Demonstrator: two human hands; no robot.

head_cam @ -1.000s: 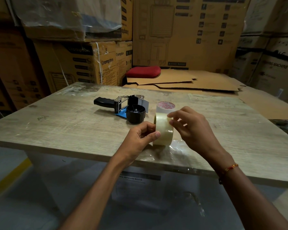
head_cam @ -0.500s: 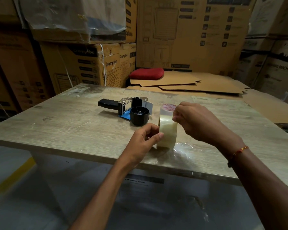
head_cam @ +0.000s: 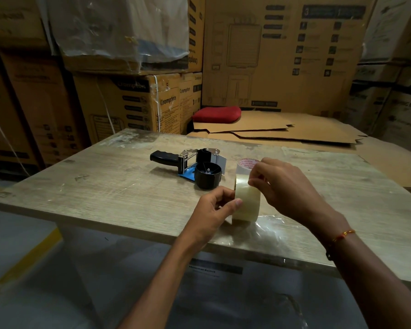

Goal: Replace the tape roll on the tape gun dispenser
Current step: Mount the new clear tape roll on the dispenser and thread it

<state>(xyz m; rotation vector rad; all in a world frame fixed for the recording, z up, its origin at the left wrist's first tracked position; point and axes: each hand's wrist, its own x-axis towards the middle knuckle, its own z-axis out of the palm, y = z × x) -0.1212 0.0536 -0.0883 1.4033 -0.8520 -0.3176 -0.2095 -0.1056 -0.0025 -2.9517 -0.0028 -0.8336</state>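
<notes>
Head view: left hand [head_cam: 214,210] grips the upright tape roll [head_cam: 246,200]; right hand [head_cam: 285,186] pinches its top.

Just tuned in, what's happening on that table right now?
A person is working a new roll of clear tape standing on edge near the front of the wooden table. The left hand steadies its side while the right hand picks at the top, apparently hunting for the tape's free end. The tape gun lies on its side just behind, untouched, its black spool hub bare.
</notes>
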